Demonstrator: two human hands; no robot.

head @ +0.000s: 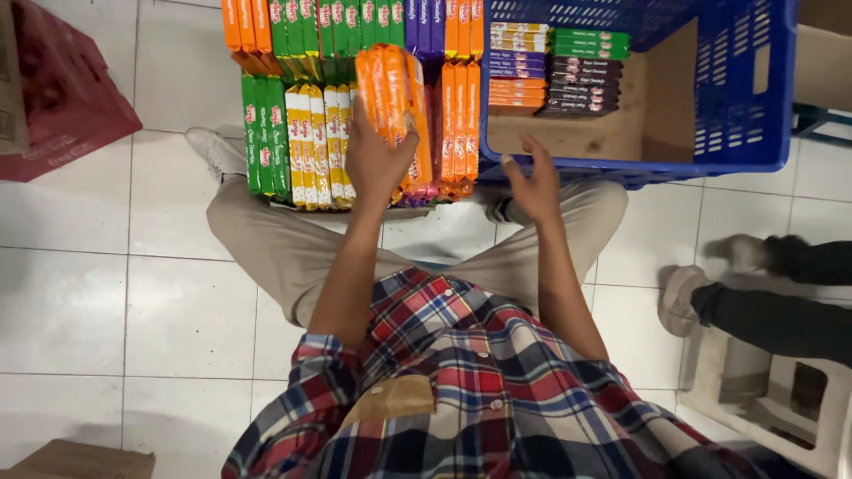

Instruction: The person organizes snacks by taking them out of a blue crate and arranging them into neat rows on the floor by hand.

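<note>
Left hand (377, 160) is closed round a stack of slim orange foil-wrapped bars (390, 93), fingers wrapped over the lower end, lifting it out of the rows. Right hand (532, 182) is loose and part-open, fingers spread, holding nothing, hovering at the near rim of the blue perforated plastic crate (754, 106).

Head view, all places relative to the crate:
- The held orange stack is just left of the crate's near-left corner, raised above the packed rows.
- Rows of upright bars in green, yellow, orange and purple wrappers (293, 146) fill the area left of the crate, tightly side by side.
- Inside the crate, against its far-left wall, sit flat stacks of bars in mixed colours (555, 71); rest of the brown cardboard liner (621, 124) is bare.
- Person's beige-trousered legs run under and in front of the crate; white tiled floor (80, 293) around.
- Another person's dark-trousered legs and shoes (763, 293) are right of and nearer than the crate, by a pale plastic stool (772, 399).
- Red carton (62, 98) is far left of the crate.

Judgement: step in hand looks like a transfer from rows to crate, stack gripped but not moved across. Next move needs a carry rightward over the rim, right hand steadying, bars laid flat beside the existing stacks.
</note>
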